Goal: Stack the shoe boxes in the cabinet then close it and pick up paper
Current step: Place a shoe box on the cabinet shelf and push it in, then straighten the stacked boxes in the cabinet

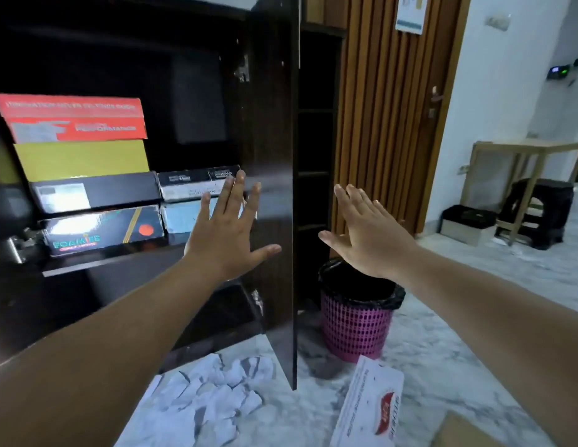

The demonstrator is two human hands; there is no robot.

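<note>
Lower centre of frame: crumpled white paper [213, 395] lies in a heap on the marble floor [442, 366], at the foot of the cabinet door. It is not yet collected. Lower right: a white shoe box [371, 404] lies on the floor, with a tan cardboard corner [458, 430] just beside it at the bottom edge. Judged outstanding: at least one box is not shelved.

Centre of frame: both forearms extend forward. The left hand [229, 230] is held flat, fingers straight and spread apart, in front of the stacked boxes and the inner face of the open cabinet door [278, 188]; contact with either cannot be confirmed. The right hand [368, 233] is likewise flat with fingers apart, holding nothing, right of the door's free edge. The placement suggests hands on either side of the door, possibly ready to swing it, though this is a judgement only.

Left of frame: the cabinet [120, 43] shelf carries the stacked shoe boxes: a red box [75, 119] on top, a yellow one [81, 159] beneath, dark boxes below, the lowest marked FOAMIES [100, 232], with a second, shorter pile to the right.

Centre right, beyond the door: a pink basket [355, 327] with black liner stands on the floor, presumably the destination for the paper.

Far right: a wooden table [523, 150] over a dark stool [539, 211]
</note>
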